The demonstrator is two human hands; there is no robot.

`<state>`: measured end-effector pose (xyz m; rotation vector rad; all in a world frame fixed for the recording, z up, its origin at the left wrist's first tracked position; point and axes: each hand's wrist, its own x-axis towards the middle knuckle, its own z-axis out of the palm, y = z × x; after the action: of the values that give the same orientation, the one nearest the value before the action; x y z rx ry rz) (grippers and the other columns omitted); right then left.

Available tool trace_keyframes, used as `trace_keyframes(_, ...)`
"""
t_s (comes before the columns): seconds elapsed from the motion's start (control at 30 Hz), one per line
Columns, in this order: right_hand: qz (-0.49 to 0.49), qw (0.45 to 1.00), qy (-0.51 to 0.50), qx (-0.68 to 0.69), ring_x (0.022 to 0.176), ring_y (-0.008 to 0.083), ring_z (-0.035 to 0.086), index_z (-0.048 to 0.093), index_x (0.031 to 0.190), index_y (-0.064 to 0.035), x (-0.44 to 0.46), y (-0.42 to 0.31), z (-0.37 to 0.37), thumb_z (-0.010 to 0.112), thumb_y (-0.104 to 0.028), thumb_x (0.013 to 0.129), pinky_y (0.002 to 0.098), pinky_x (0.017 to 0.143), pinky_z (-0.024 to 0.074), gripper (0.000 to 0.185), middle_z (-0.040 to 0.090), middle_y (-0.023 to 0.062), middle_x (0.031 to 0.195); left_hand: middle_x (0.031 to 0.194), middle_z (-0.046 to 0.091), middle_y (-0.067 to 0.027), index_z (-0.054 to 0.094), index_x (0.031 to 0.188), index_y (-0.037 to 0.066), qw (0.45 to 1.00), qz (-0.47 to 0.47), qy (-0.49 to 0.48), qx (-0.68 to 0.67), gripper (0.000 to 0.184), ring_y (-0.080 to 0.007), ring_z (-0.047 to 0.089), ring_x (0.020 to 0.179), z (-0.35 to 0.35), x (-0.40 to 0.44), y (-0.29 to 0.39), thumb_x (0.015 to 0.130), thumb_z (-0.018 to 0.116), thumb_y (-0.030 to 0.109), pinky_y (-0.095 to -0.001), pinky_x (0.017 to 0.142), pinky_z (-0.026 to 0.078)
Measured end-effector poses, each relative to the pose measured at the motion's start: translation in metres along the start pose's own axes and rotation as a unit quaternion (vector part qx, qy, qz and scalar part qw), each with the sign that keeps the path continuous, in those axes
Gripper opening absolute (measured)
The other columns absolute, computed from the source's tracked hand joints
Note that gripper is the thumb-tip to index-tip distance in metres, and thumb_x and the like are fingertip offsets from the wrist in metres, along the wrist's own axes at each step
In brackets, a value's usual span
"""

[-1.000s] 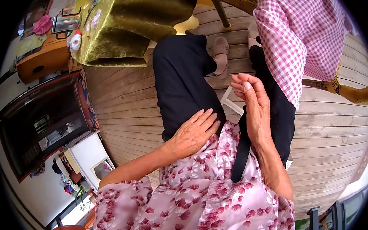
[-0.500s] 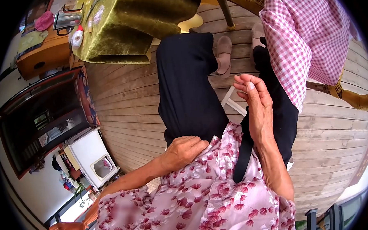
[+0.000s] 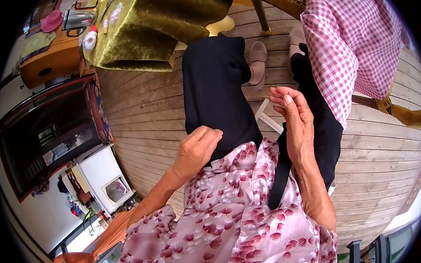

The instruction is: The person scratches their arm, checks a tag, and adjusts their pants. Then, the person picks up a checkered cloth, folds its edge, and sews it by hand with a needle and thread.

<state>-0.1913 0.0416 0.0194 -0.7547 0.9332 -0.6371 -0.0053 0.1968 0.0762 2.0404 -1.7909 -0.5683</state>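
Observation:
My left hand (image 3: 199, 147) is just over the black trousers (image 3: 217, 94) at my left thigh. Its fingers are curled together, and whatever they may hold is hidden. Raised above my other thigh, my right hand (image 3: 293, 116) has bent fingers with the thumb brought against them in a pinch. Anything between those fingertips is too small to make out. A pink floral blouse (image 3: 244, 213) covers my lap, with a dark strap (image 3: 278, 184) lying over it beside my right forearm.
An olive velvet cloth (image 3: 140, 29) drapes a table at upper left, with a white spool (image 3: 89, 40) near its edge. Pink-and-white checked fabric (image 3: 333, 61) hangs over a chair (image 3: 394, 109) at right. A white cabinet (image 3: 98, 173) stands at left on the plank floor (image 3: 141, 114).
My left hand has lifted off the blouse at my waist and moved up and left, over the thigh. My right hand has hardly moved.

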Motion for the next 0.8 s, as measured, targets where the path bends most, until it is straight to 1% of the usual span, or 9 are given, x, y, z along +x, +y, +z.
trace_keyframes(0.13, 0.004, 1.000, -0.003, -0.004, 0.109, 0.0156, 0.061, 0.061, 0.116, -0.0040, 0.001, 0.001, 0.000, 0.048, -0.025, 0.105, 0.0304, 0.096, 0.0454, 0.027, 0.066, 0.0080, 0.118, 0.109, 0.063, -0.0127, 0.067, 0.106, 0.003, 0.994, -0.006, 0.041, 0.102, 0.024, -0.0272, 0.062, 0.099, -0.009, 0.027, -0.015, 0.082, 0.072, 0.002, -0.0376, 0.084, 0.051)
trace_keyframes(0.2, 0.009, 1.000, -0.002, -0.014, 0.109, 0.0162, 0.061, 0.061, 0.116, -0.0040, 0.002, 0.001, 0.002, 0.049, -0.026, 0.104, 0.0309, 0.096, 0.0452, 0.027, 0.066, 0.0078, 0.118, 0.140, 0.047, -0.0142, 0.063, 0.124, 0.008, 0.986, -0.024, 0.038, 0.163, 0.039, -0.0340, 0.047, 0.126, -0.009, 0.044, -0.025, 0.086, 0.071, 0.013, -0.0450, 0.105, 0.040)
trace_keyframes(0.23, 0.010, 1.000, -0.001, -0.015, 0.109, 0.0162, 0.061, 0.061, 0.116, -0.0040, 0.002, 0.001, 0.001, 0.049, -0.026, 0.104, 0.0309, 0.096, 0.0452, 0.027, 0.066, 0.0078, 0.118, 0.140, 0.047, -0.0142, 0.063, 0.124, 0.008, 0.986, -0.024, 0.038, 0.162, 0.039, -0.0340, 0.047, 0.126, -0.005, 0.053, -0.032, 0.086, 0.071, 0.013, -0.0450, 0.105, 0.040)
trace_keyframes(0.33, 0.026, 0.999, -0.014, -0.032, 0.111, 0.0155, 0.060, 0.060, 0.118, -0.0042, 0.000, 0.005, 0.003, 0.051, -0.028, 0.103, 0.0292, 0.096, 0.0437, 0.029, 0.065, 0.0079, 0.120, 0.159, 0.023, -0.0198, 0.043, 0.147, 0.012, 0.989, -0.095, 0.105, 0.028, 0.059, -0.0387, 0.024, 0.146, 0.001, 0.075, -0.050, 0.094, 0.065, 0.023, -0.0458, 0.117, 0.027)
trace_keyframes(0.43, 0.100, 0.994, -0.030, -0.012, 0.107, 0.0172, 0.059, 0.057, 0.122, -0.0028, -0.003, 0.019, 0.017, 0.056, -0.025, 0.101, 0.0297, 0.096, 0.0437, 0.030, 0.063, 0.0079, 0.116, 0.154, 0.034, -0.0208, 0.038, 0.147, 0.001, 0.963, -0.171, 0.160, -0.134, 0.067, -0.0336, 0.033, 0.143, -0.002, 0.087, -0.051, 0.099, 0.051, 0.045, -0.0388, 0.114, 0.030)
trace_keyframes(0.47, 0.083, 0.994, -0.050, -0.054, 0.107, 0.0177, 0.059, 0.056, 0.123, -0.0024, -0.005, 0.022, 0.023, 0.058, -0.024, 0.099, 0.0308, 0.095, 0.0449, 0.032, 0.062, 0.0085, 0.115, 0.154, 0.034, -0.0208, 0.038, 0.147, 0.001, 0.963, -0.172, 0.159, -0.134, 0.067, -0.0336, 0.033, 0.143, -0.002, 0.085, -0.051, 0.099, 0.051, 0.045, -0.0388, 0.114, 0.030)
trace_keyframes(0.53, 0.050, 0.989, -0.072, -0.118, 0.107, 0.0188, 0.058, 0.055, 0.125, -0.0017, -0.008, 0.018, 0.040, 0.063, -0.022, 0.096, 0.0324, 0.093, 0.0466, 0.036, 0.061, 0.0099, 0.115, 0.145, 0.044, -0.0201, 0.039, 0.145, -0.003, 0.911, -0.246, 0.106, -0.314, 0.071, -0.0285, 0.042, 0.135, -0.002, 0.077, -0.046, 0.100, 0.045, 0.052, -0.0352, 0.111, 0.033)
trace_keyframes(0.63, 0.003, 0.990, -0.049, -0.130, 0.102, 0.0190, 0.058, 0.055, 0.123, -0.0005, 0.005, 0.022, 0.057, 0.070, -0.019, 0.091, 0.0314, 0.090, 0.0473, 0.040, 0.058, 0.0104, 0.115, 0.136, 0.052, -0.0190, 0.040, 0.143, -0.004, 0.866, -0.316, 0.067, -0.382, 0.070, -0.0244, 0.049, 0.126, 0.003, 0.064, -0.027, 0.101, 0.042, 0.052, -0.0331, 0.107, 0.037)
trace_keyframes(0.8, 0.089, 0.996, -0.018, -0.001, 0.080, 0.0046, 0.048, 0.059, 0.104, -0.0044, 0.016, 0.019, 0.043, 0.080, -0.007, 0.081, 0.0192, 0.078, 0.0443, 0.031, 0.055, -0.0045, 0.090, 0.130, 0.057, -0.0182, 0.042, 0.141, -0.005, 0.886, -0.310, 0.072, -0.339, 0.069, -0.0237, 0.054, 0.119, 0.001, 0.066, -0.001, 0.101, 0.042, 0.052, -0.0319, 0.104, 0.039)
